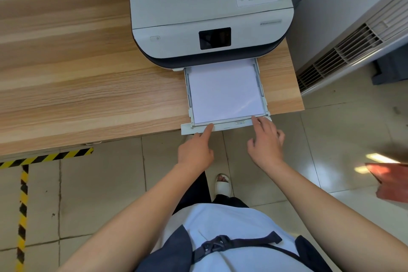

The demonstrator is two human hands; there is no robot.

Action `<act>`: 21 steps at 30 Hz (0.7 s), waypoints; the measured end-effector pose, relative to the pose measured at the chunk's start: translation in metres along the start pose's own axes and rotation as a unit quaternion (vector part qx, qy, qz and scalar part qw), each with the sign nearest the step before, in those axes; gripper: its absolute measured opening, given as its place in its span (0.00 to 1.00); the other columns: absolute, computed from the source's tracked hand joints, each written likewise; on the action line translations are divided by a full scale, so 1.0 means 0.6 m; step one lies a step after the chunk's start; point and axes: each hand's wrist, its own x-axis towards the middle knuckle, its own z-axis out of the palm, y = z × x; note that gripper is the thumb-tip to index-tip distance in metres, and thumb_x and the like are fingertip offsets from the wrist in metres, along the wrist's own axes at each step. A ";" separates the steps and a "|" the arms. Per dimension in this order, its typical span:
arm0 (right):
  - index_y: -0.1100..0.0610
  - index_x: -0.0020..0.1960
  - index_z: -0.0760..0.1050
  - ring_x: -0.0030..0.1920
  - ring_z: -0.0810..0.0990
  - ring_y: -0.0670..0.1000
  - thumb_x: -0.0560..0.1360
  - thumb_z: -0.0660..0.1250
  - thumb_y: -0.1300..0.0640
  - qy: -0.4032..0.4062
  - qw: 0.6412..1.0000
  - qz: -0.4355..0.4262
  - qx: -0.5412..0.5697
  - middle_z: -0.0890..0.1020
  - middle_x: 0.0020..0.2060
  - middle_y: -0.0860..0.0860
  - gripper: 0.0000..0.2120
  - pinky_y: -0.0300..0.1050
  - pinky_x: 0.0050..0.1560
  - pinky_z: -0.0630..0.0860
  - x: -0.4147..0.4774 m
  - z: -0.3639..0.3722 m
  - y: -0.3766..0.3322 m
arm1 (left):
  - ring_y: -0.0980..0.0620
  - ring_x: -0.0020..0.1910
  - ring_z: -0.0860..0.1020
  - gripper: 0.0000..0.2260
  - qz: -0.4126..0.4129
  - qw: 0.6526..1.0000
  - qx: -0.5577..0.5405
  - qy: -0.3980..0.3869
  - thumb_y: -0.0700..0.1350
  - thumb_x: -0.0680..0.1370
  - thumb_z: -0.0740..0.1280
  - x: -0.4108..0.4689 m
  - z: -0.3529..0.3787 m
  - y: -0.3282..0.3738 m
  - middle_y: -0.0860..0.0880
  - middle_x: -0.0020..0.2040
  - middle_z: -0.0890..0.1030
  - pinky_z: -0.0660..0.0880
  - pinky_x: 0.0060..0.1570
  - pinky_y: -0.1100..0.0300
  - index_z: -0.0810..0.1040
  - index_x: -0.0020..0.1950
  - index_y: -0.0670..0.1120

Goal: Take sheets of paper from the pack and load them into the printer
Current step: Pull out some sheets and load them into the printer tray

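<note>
A grey-white printer (209, 11) with a dark screen stands at the right end of a wooden table (77, 77). Its paper tray (220, 127) is pulled out past the table's front edge, and a stack of white sheets (224, 91) lies flat inside it. My left hand (195, 149) points with its index fingertip touching the tray's front lip near the left corner of the sheets. My right hand (266, 141) has its fingers spread, the fingertips resting on the front lip at the tray's right. Neither hand holds anything. No paper pack is in view.
A white vented air unit (353, 42) stands right of the table. Yellow-black tape (24, 194) marks the tiled floor at the left. A reddish object (388, 181) lies at the right edge. My foot in a white slipper (223, 185) is under the tray.
</note>
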 end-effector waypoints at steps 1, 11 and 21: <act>0.55 0.77 0.61 0.75 0.59 0.51 0.73 0.62 0.60 -0.010 1.000 -0.001 -0.003 0.66 0.74 0.52 0.33 0.53 0.68 0.58 -0.001 -0.001 0.001 | 0.46 0.52 0.78 0.33 -0.003 1.000 0.002 -0.001 0.45 0.80 0.60 -0.001 0.000 -0.001 0.47 0.56 0.77 0.71 0.40 0.55 0.50 0.82 0.59; 0.49 0.78 0.59 0.71 0.63 0.55 0.73 0.62 0.57 -0.023 0.998 0.040 -0.035 0.64 0.76 0.50 0.34 0.56 0.68 0.58 0.001 -0.010 0.030 | 0.47 0.42 0.77 0.34 -0.059 0.998 0.003 0.003 0.45 0.80 0.59 -0.007 -0.011 -0.008 0.49 0.53 0.80 0.69 0.35 0.57 0.47 0.81 0.63; 0.48 0.78 0.57 0.71 0.62 0.56 0.73 0.62 0.55 -0.040 0.997 0.071 -0.012 0.62 0.77 0.49 0.34 0.58 0.71 0.57 0.000 -0.013 0.018 | 0.52 0.32 0.73 0.35 -0.091 0.995 -0.027 0.007 0.46 0.79 0.59 -0.020 -0.012 -0.020 0.51 0.40 0.80 0.66 0.30 0.59 0.45 0.81 0.63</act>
